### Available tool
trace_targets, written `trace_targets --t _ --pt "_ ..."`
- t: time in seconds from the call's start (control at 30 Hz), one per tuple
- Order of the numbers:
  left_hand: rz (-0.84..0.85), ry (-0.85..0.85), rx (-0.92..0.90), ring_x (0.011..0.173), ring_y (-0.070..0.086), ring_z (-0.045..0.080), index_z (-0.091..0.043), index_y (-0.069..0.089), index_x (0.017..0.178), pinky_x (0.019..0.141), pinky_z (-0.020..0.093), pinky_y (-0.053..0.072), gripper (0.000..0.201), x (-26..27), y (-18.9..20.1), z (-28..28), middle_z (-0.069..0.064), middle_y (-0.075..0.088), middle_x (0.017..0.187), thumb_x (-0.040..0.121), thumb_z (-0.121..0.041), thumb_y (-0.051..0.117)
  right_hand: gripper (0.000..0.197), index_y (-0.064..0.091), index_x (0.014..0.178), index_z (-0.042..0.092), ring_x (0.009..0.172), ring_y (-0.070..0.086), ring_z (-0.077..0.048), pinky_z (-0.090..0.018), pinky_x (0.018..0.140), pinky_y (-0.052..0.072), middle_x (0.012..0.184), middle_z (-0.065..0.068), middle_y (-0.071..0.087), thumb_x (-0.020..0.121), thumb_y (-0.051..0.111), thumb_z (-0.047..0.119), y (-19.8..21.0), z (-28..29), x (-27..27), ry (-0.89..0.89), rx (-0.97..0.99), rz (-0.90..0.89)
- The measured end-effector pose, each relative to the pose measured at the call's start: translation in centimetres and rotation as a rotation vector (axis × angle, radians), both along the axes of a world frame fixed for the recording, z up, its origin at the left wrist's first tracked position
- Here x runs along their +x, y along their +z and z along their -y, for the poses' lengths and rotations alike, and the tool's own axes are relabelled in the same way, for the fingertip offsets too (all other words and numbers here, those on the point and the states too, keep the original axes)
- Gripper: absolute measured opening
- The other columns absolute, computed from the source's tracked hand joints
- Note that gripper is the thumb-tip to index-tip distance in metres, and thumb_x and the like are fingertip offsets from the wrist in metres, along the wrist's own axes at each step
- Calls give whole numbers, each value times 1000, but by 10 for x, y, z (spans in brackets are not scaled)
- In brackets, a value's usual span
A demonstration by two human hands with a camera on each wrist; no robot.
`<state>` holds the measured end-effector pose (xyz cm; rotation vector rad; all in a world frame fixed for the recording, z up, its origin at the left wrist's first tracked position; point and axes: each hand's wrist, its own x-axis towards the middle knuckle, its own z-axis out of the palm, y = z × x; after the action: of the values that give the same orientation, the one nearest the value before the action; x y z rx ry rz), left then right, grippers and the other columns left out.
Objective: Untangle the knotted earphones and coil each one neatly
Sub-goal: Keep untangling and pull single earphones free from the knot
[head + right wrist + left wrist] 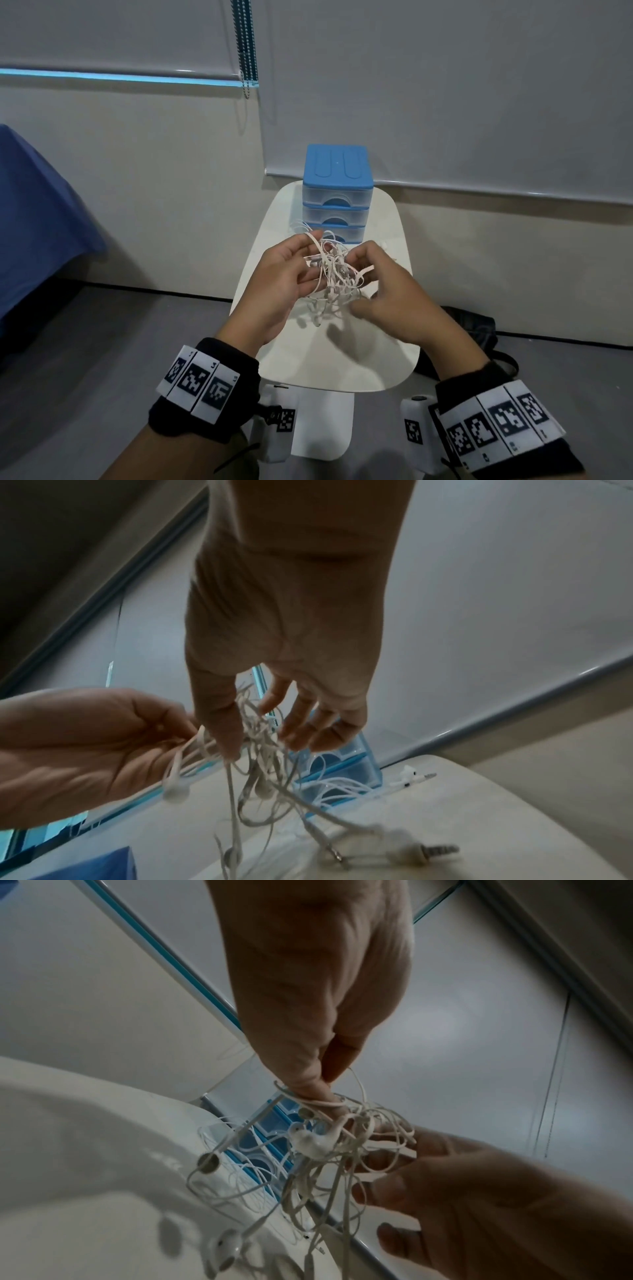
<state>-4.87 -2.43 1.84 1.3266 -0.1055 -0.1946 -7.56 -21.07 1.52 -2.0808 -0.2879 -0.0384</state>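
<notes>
You've got the knotted earphones (330, 277) lifted just above the white tabletop (342, 359), in front of the blue drawer unit (337, 192). Your left hand (284, 281) pinches a few strands; your right hand (387, 284) pinches into the clump, other fingers loosely spread. It's light, limp, springy cord that likely tightens if yanked, so grip near a plug (424, 852) or bud (207, 1162) and feed it through gently.

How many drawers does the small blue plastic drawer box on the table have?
3: stacked in the small blue plastic drawer box, top, middle and bottom, which the tangled white earphone cables partly hide.
</notes>
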Motion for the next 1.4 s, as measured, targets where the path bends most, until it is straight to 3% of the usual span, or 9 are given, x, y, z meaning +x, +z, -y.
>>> trace_targets --t 0.17,0.27,0.37,0.47,0.57,0.7,0.93,1.1,1.4 --pt "-59 32 -36 82 76 18 -6 67 118 69 23 59 46 3 -2 -3 11 77 110 95 22 39 59 42 104 35 86 57 -16 -26 71 48 108 9 49 71 86 12 -19 -3 7 -117 -118 42" --pt "-138 -18 -49 79 76 16 1 65 120 66 22 60 35 8 -4 -10 11 77 101 97 20 46 45 46 95 31 64 55 -17 -28 62 43 101 8 56 78 77 4 -20 -2 14 -161 -132 67" --pt "-186 -17 36 78 76 17 5 59 128 62 21 59 40 15 -7 -18 21 73 113 93 21 54 38 52 91 27 60 61 -24 -31 60 46 94 5 64 80 76 1 -17 4 18 -162 -124 41" --pt "-151 -19 273 63 69 18 0 63 120 49 19 47 40 20 -11 -22 23 74 101 86 22 63 38 55 89 29 68 66 -30 -36 65 52 94 5 65 79 76 -1 -17 7 20 -163 -133 33" --pt "-98 -46 498 55 56 24 -1 62 105 52 24 44 33 22 -14 -21 14 70 74 77 16 71 32 58 83 26 68 66 -28 -31 65 49 93 6 64 79 73 -1 -18 8 23 -149 -163 63" --pt "-28 -71 690 50 62 22 -3 64 93 46 20 42 20 24 -14 -14 14 72 72 78 1 77 25 68 75 25 74 67 -10 -20 70 48 92 5 63 81 76 3 -19 11 25 -113 -296 83" --pt "124 -40 877 43 52 8 -16 61 79 55 24 39 23 28 -22 -9 -1 64 57 88 -28 79 10 75 77 18 81 60 -5 -28 77 49 95 5 60 85 79 14 -24 20 24 -134 -430 29" --pt "104 -102 808 47 53 13 -16 71 85 54 23 43 9 26 -22 -10 14 68 70 94 -15 69 12 71 77 18 80 63 -7 -25 76 47 101 7 59 88 76 16 -28 19 26 -137 -362 -24" --pt "119 -217 879 60 58 4 -23 77 89 61 19 48 12 31 -26 -17 -8 67 74 88 -11 76 14 72 78 14 60 58 -9 -12 48 39 81 9 67 92 70 12 -38 9 32 -134 -165 -197"
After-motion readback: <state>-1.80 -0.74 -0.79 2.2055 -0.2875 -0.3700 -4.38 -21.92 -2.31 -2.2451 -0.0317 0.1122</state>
